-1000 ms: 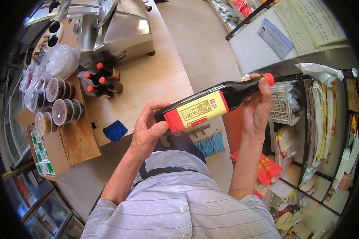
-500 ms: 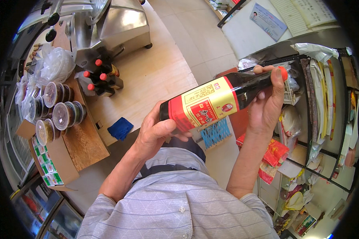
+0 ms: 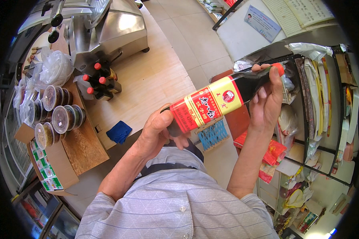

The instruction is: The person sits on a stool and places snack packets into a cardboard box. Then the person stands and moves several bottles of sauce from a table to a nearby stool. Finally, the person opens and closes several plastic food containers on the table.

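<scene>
A dark vinegar bottle [image 3: 211,101] with a red cap and a red-and-yellow label lies slantwise in the air before my body. Its base end rests in my left hand [image 3: 154,129], thumb on top and fingers curled underneath. Around the neck, just below the cap, my right hand [image 3: 267,104] grips it. The label faces up at me. Several smaller dark bottles [image 3: 103,83] with red caps stand on the wooden table [image 3: 157,71] to the left, away from both hands.
A metal slicing machine [image 3: 107,34] stands at the far left. Stacked round tubs [image 3: 62,119], a carton of green-and-white packets [image 3: 62,163] and a blue cloth [image 3: 119,132] are nearer. A red stool [image 3: 238,117] and packed shelves [image 3: 317,103] stand to the right; a blue-strapped folding seat [image 3: 213,135] is below the bottle.
The bottle has been rolled about its length, bringing the red part with the round emblem into fuller view. Both hands still hold it at the base and neck.
</scene>
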Demonstrator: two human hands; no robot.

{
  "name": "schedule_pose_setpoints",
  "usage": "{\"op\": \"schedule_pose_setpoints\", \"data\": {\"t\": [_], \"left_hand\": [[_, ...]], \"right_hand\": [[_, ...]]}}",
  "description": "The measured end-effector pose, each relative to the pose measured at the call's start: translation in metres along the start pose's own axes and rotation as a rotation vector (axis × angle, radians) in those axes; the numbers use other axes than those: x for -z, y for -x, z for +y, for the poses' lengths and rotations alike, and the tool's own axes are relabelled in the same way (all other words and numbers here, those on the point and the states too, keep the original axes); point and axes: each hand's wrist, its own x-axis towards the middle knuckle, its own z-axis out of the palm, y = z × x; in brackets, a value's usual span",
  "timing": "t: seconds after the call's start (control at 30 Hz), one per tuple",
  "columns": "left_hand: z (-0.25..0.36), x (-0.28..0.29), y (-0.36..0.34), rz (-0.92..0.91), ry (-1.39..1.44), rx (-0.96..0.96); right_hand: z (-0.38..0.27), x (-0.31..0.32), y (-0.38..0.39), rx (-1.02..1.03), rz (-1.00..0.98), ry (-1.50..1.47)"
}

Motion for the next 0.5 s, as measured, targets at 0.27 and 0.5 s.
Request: {"op": "schedule_pose_setpoints", "data": {"t": [0.27,0.5], "left_hand": [[0.01,-0.021,-0.004,-0.023,-0.1,0.094],[0.007,-0.044,-0.009,-0.176,-0.115,0.205]], "right_hand": [[-0.006,0.006,-0.015,0.002,0.006,0.055],[-0.014,0.009,-0.032,0.023,-0.002,0.036]]}}
